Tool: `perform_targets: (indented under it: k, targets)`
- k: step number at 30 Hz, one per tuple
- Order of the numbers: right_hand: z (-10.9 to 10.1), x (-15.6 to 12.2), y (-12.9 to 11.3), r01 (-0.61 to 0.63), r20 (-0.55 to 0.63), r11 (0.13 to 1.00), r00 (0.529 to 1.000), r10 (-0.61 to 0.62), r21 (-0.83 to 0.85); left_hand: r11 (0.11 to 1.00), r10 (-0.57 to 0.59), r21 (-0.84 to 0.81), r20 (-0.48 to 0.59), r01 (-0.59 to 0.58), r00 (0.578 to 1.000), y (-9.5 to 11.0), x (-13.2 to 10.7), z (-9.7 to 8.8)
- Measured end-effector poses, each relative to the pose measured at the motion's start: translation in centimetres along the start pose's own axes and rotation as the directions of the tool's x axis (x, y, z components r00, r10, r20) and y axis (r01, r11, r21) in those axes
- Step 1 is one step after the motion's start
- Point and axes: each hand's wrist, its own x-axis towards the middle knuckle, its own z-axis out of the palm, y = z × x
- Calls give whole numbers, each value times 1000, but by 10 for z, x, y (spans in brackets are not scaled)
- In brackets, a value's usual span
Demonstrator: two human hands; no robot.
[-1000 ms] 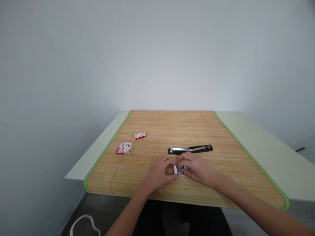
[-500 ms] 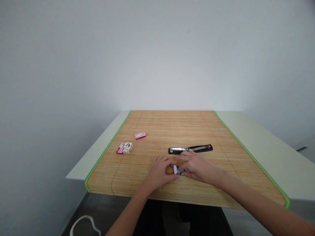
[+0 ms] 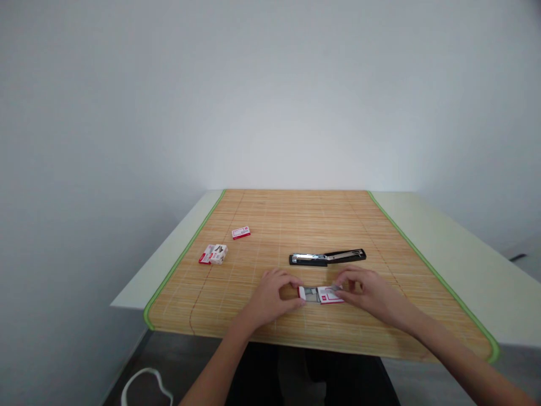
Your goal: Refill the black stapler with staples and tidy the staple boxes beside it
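Left hand (image 3: 271,296): fingers part-spread, gripping the box (image 3: 326,295) near the desk's (image 3: 426,225) front edge
Right hand (image 3: 372,290): I see fingers pinching a grey piece (image 3: 336,287)

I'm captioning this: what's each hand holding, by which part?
Left hand: the opened box, by its left end. Right hand: a small grey piece, part unclear.

The right hand (image 3: 367,290) partly covers the right end of the open box (image 3: 328,295); the grey bit (image 3: 336,287) it pinches is too small and blurred to tell; print on the far box (image 3: 241,232) is unreadable; forearms (image 3: 230,349), legs (image 3: 253,375) and the white loop (image 3: 147,370) leave the bottom edge
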Motion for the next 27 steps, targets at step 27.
perform_targets:
  k: [27]
  targets:
    - [39, -12, -9, -43, -68, 925, 995, 74, 379, 998, -34, -46, 15, 35, 999, 10, 5, 19]
